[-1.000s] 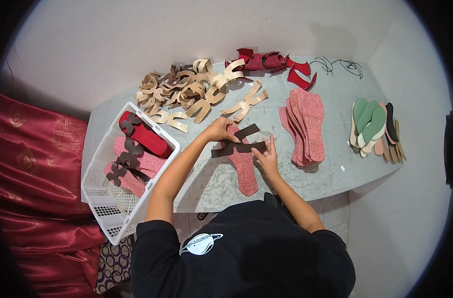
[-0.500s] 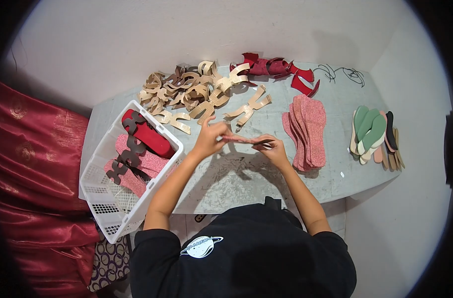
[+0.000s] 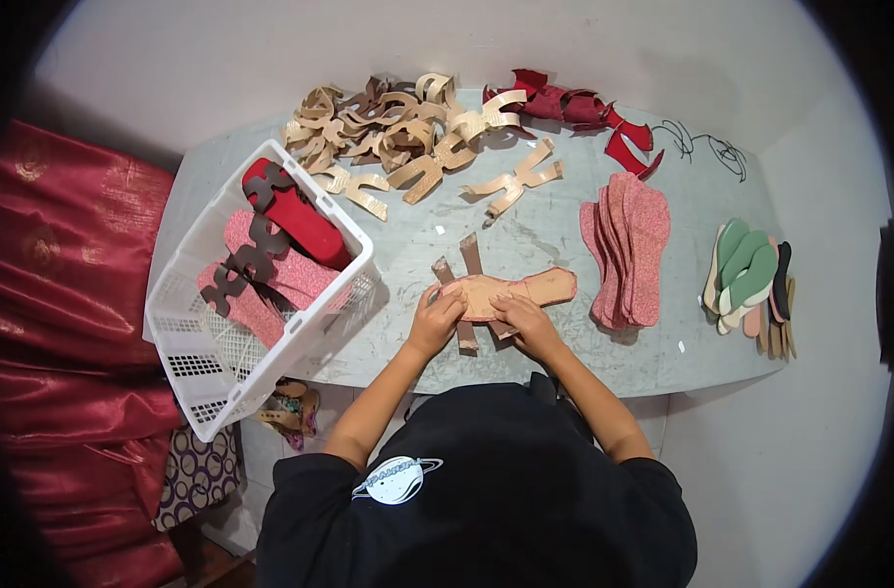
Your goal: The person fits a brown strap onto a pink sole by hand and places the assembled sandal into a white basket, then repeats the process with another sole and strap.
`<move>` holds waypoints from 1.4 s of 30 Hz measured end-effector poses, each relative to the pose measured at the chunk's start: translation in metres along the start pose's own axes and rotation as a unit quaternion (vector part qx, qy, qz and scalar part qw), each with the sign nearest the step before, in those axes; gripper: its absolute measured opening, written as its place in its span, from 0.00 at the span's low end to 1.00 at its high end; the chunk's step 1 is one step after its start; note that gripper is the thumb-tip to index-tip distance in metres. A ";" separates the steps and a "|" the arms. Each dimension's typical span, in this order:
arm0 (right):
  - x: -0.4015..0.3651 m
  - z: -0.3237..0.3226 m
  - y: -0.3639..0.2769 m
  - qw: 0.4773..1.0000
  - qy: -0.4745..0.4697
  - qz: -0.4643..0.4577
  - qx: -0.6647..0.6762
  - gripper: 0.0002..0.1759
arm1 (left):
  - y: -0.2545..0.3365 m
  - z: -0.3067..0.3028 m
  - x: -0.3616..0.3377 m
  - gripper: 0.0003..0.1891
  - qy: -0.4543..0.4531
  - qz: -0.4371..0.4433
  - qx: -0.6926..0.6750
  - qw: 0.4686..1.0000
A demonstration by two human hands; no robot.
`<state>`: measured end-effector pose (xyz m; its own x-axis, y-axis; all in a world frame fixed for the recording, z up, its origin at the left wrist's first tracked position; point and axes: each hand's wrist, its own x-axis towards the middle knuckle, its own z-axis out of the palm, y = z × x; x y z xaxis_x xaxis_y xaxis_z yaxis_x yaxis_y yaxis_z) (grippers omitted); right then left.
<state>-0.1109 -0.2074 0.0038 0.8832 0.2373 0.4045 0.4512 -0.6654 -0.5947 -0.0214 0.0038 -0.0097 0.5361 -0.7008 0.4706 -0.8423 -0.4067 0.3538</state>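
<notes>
In front of me on the table lies an insole (image 3: 545,286), its tan underside up and a pink edge showing. A brown X-shaped sandal strap (image 3: 470,255) sits beneath it, with its ends sticking out on both long sides. My left hand (image 3: 437,321) grips the insole's wide left end, thumb and fingers pressed to it. My right hand (image 3: 525,321) is closed on the near edge at the middle, fingertips resting on the tan face. How far the strap runs underneath is hidden.
On the left stands a white basket (image 3: 200,400) holding pink insoles with dark straps and a red one. Gold and brown straps (image 3: 437,167) are heaped at the back, near red straps (image 3: 564,106). To the right are stacked pink insoles (image 3: 643,255) and green soles (image 3: 750,265).
The insole and brown strap, held up edge-on before, now lie flat on the table with the tan side up. Both hands have come down and nearer to me. The view has shifted slightly.
</notes>
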 end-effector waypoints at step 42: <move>0.013 0.011 -0.013 0.993 -0.112 0.017 -0.022 0.27 | 0.010 -0.021 -0.010 0.42 -0.075 -0.135 -0.096 0.983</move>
<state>-0.1033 -0.1880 0.0089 0.9060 0.3630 0.2178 0.4198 -0.7043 -0.5725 -0.0341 0.0186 0.0064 0.7124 -0.6670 0.2181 -0.6360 -0.4823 0.6024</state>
